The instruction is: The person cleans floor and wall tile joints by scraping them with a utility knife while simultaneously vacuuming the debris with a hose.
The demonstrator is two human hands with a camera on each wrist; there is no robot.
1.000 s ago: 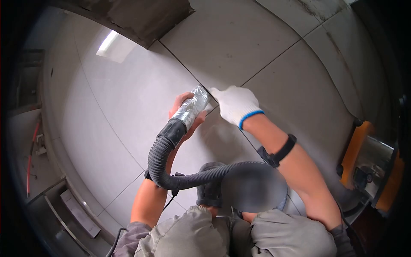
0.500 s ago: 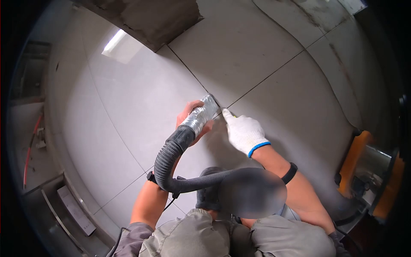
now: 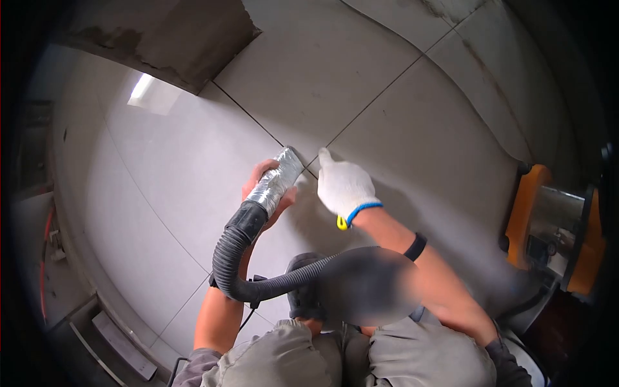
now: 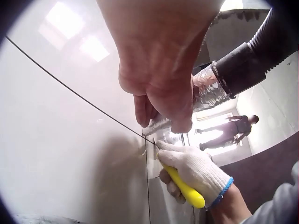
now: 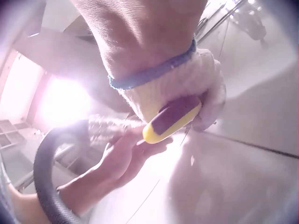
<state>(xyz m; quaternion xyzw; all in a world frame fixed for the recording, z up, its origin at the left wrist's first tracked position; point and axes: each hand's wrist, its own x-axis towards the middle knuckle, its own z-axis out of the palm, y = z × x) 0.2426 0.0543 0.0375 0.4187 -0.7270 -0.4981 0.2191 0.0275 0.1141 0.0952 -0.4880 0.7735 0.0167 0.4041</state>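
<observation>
My bare left hand [image 3: 253, 179] grips a vacuum nozzle wrapped in silver foil [image 3: 278, 177], its mouth lying along a dark tile joint close to where two joints cross. A ribbed black hose [image 3: 227, 257] runs back from it. My right hand [image 3: 346, 187] wears a white knitted glove with a blue cuff and holds a yellow-handled hand tool [image 4: 185, 187]. In the left wrist view, its thin dark tip points at the joint beside the nozzle. The handle's butt [image 5: 150, 134], yellow with a dark grip, sticks out behind the glove in the right wrist view.
Large pale floor tiles [image 3: 161, 168] surround both hands. An orange machine with a clear drum [image 3: 556, 219] stands at the right. A rough grey block [image 3: 174, 45] rises at the upper left, and open drawers [image 3: 122, 342] lie lower left. Another person [image 4: 236, 128] appears in the left wrist view.
The gloved hand has moved from beside the nozzle mouth, past the joint crossing, to the joint on the right. The yellow handle end now shows below its cuff. My left hand keeps its grip.
</observation>
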